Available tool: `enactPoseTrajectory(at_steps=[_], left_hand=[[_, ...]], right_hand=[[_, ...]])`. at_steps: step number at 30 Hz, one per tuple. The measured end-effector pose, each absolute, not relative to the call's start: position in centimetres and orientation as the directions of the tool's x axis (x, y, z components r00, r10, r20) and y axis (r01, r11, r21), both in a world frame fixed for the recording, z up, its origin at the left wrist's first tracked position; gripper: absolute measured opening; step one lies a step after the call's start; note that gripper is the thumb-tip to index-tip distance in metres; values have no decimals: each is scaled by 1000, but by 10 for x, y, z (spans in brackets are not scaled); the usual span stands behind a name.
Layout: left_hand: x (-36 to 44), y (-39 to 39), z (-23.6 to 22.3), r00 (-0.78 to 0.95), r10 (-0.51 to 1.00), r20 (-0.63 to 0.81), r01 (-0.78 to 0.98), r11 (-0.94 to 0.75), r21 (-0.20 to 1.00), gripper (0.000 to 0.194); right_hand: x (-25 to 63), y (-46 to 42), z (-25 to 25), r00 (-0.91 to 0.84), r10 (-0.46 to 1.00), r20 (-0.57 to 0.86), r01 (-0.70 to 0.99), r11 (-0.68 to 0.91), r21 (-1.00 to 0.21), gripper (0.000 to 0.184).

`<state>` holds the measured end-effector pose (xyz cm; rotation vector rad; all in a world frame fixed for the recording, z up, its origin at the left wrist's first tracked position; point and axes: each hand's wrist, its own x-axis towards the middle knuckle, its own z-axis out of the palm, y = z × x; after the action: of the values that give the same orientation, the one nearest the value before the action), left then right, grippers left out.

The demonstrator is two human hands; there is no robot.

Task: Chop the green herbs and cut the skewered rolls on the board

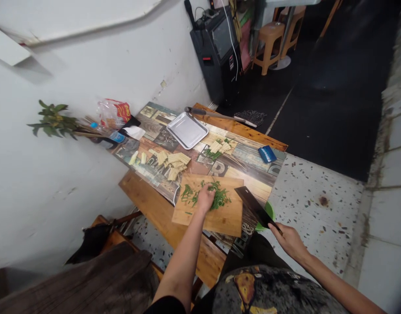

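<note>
My left hand (pixel 206 198) is over a wooden cutting board (pixel 231 224), its fingers curled down onto a pile of chopped green vegetables (pixel 221 197). Smaller green pieces lie scattered to the left of that hand. My right hand (pixel 287 239) grips the handle of a dark cleaver (pixel 254 206), which is held off the board's right side with its blade pointing up and left. Beyond the board lie pale yellow folded skewers (pixel 176 163), and farther right a second group of pale skewers (pixel 221 146) with some greens.
A metal tray (pixel 187 130) rests toward the back of the patterned table (pixel 238 172). A blue packet (pixel 267 154) is near the right edge, and a green container (pixel 269 212) shows below the cleaver. At the left stand a water bottle (pixel 118 137) and leafy stems (pixel 56 120). Wooden benches (pixel 148 203) flank the table.
</note>
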<state>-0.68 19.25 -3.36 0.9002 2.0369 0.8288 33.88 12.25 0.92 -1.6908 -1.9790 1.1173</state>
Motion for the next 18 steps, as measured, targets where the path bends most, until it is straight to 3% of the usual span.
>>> enactPoseTrajectory(at_steps=[5,10,15,18], left_hand=[[-1,196,-31,-467,811,-353,516,574,636,14],[-1,199,-30,-462,818,-343,554,568,609,8],[-17,191,-19,-451,832,-323,444,523,728,23],[-26,176,-12,-410,804,-431,89,505,858,41]], right_hand=[[340,123,10,-233,941,-246,688,-19,-725,62],[341,122,12,-217,940,-265,689,-45,-723,64],[341,122,14,-207,941,-268,694,-52,-718,65],[339,123,14,-208,941,-266,702,-46,-710,65]])
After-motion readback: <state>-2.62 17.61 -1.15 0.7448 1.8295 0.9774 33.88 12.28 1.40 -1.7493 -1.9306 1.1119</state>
